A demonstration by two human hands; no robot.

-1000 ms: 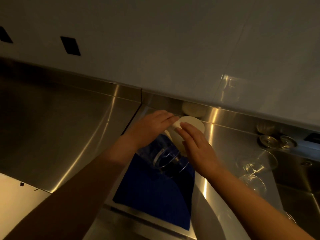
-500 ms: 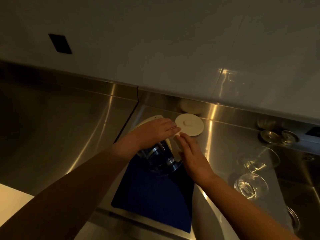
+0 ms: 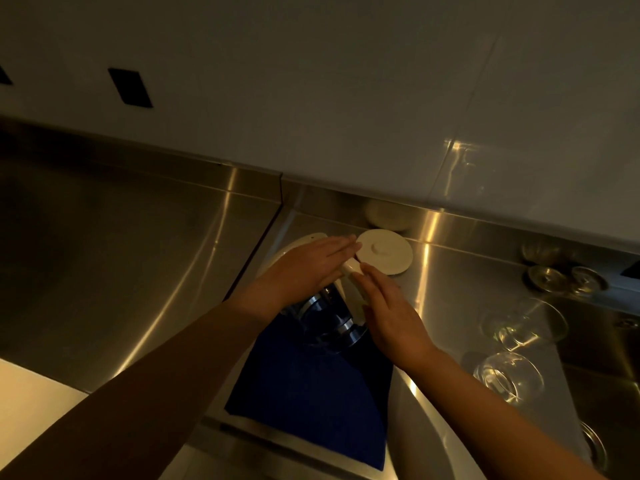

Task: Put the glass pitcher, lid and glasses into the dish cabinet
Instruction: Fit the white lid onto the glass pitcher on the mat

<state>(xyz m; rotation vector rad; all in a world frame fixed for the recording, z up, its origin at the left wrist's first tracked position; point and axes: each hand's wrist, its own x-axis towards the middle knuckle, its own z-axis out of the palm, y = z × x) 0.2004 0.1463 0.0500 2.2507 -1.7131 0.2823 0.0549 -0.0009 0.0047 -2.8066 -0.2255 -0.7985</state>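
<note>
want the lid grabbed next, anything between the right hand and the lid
Nothing visible. The lid lies flat on the steel counter just beyond the right hand, whose fingertips rest at the pitcher handle beside it.

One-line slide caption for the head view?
Both hands, left and right, on the glass pitcher; lid beside it.

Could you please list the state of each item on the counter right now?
Glass pitcher: on the blue cloth, both hands on it.
Lid: off the pitcher, flat on the counter.
Near glass: on the counter, untouched.
Far glass: on its side.
Left hand: on the pitcher.
Right hand: against the handle.
</note>
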